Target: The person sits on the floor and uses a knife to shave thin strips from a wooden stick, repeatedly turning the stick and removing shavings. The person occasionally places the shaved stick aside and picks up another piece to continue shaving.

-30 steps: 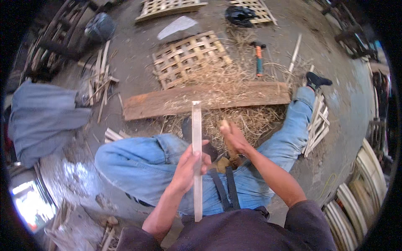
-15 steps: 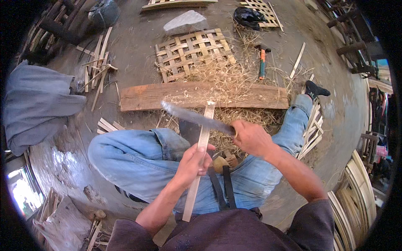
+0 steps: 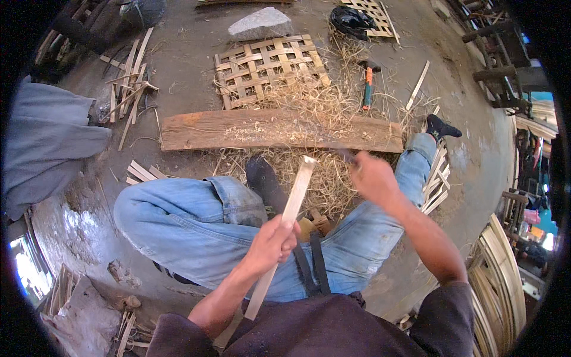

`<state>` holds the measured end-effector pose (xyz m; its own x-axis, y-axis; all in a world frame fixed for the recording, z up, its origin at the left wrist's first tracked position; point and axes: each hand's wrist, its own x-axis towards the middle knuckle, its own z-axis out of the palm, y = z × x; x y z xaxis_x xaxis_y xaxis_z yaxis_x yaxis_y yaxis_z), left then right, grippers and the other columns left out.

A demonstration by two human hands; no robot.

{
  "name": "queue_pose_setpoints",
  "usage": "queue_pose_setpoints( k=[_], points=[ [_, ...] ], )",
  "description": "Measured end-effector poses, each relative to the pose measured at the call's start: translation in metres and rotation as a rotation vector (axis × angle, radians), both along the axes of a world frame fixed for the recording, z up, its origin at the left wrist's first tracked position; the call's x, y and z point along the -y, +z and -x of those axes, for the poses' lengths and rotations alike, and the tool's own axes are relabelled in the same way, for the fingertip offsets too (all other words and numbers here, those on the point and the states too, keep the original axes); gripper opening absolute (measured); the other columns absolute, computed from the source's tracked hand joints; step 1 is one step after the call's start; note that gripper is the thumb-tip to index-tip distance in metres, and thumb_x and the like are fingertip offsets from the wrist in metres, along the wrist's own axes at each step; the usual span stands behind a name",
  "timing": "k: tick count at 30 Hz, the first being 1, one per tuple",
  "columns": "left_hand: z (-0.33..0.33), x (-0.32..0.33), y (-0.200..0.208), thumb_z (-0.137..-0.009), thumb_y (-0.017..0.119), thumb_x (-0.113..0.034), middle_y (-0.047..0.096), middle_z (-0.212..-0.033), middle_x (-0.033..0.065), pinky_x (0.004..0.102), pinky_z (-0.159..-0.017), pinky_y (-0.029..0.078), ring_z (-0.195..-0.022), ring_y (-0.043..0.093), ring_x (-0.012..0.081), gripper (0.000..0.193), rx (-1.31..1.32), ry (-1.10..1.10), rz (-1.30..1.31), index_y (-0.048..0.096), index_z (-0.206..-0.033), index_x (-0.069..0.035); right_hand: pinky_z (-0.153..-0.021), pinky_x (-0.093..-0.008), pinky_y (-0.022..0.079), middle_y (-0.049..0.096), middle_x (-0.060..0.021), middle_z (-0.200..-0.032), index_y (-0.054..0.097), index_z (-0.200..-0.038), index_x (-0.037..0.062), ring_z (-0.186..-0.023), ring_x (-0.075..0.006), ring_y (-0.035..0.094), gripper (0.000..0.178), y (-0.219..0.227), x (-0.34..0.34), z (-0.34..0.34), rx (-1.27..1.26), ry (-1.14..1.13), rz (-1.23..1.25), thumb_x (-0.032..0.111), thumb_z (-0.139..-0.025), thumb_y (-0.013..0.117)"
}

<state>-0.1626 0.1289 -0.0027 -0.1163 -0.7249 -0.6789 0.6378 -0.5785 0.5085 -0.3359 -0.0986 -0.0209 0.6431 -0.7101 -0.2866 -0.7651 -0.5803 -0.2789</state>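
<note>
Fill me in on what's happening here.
A person sits on the floor, legs either side of a pile of shavings. The left hand grips a bamboo strip, its tip pointing at a plank. The right hand holds a blurred blade beside the tip. A woven mat and hammer lie beyond.

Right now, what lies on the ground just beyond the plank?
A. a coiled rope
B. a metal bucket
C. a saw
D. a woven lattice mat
D: a woven lattice mat of flat strips lies just past the plank, with a grey stone at its far edge.
</note>
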Motion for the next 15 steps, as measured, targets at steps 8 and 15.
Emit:
queue_pose_setpoints(
  k=[8,15],
  points=[
    [-0.003,0.001,0.009,-0.102,0.039,-0.033,0.035,-0.062,-0.0050,0.0187,-0.040,0.025,-0.046,0.028,0.0025,0.025,-0.224,0.075,-0.071,0.047,-0.097,-0.010,-0.059,-0.0448,0.054,0.061,-0.0143,-0.077,0.051,-0.086,0.0044,-0.068,-0.0363,0.064,0.022,0.032,-0.024,0.001,0.025,0.321,-0.039,0.018,-0.075,0.065],
    [-0.002,-0.002,0.010,-0.102,0.041,-0.035,0.035,-0.061,-0.0059,0.0187,-0.040,0.025,-0.046,0.028,0.0021,0.027,-0.153,0.103,-0.073,0.047,-0.096,-0.009,-0.063,-0.0443,0.054,0.062,-0.0181,-0.078,0.050,-0.088,0.0030,-0.074,-0.0366,0.064,0.024,0.025,-0.023,-0.001,-0.023,0.138,-0.113,0.017,-0.075,0.065]
  ],
)
